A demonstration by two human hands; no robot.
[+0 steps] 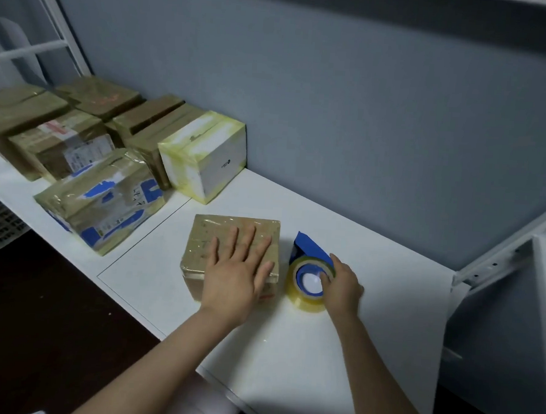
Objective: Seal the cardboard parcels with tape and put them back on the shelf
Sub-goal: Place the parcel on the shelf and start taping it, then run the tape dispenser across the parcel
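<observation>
A small brown parcel (205, 239) sits flat on the white shelf (288, 351), near the front edge and in the middle of the view. Shiny clear tape covers its top. Its top looks almost square, so I cannot tell which side is the long one. Its far edge runs along the same way as the grey wall (366, 116), and its near corner points a little toward the person. The left hand (239, 268) lies flat on top of the parcel, with its fingers straight and spread apart, pressing down and gripping nothing. Just beside the parcel, on its right, is a blue tape holder (310, 249) with a yellowish tape roll (293, 293) on it. The roll stands on its edge on the shelf, and its round hole faces the person. The long way of the holder runs from the person toward the wall, and its blue pointed end points away and a bit to the left. The right hand (342, 283) holds the tape roll, with its fingers curled over the rim and a fingertip at the hole. Far to the left, by the wall, are more parcels packed close together: a white box (204, 151), a parcel with blue marks (105, 203) and some brown boxes (62, 136). A white metal frame (502, 253) stands on the right.
</observation>
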